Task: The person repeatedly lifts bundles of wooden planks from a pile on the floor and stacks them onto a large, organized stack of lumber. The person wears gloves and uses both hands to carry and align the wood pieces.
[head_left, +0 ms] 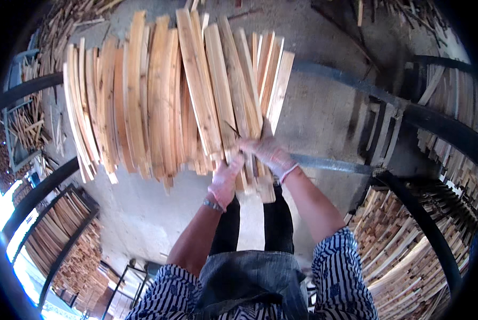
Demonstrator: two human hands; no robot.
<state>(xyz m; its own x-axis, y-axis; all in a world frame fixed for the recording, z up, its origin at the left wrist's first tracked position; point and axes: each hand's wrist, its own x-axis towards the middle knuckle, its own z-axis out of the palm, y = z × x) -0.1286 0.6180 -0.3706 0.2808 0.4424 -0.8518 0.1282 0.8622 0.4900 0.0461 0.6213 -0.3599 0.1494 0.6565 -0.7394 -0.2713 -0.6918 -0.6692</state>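
Note:
A wide row of pale wooden slats lies side by side across dark metal rails in front of me. My left hand, in a light pinkish glove, closes on the near end of a wooden slat that lies askew on top of the row. Just to its right and a little farther off, my right hand, gloved the same way, grips the near ends of several tilted slats. My right fingertips are partly blurred, and the undersides of the slats are hidden.
Dark metal rails run out to both sides. Stacked wood fills a rack at the lower right, and another rack of slats stands at the lower left. Scrap wood lies in blue-grey bins at the far left.

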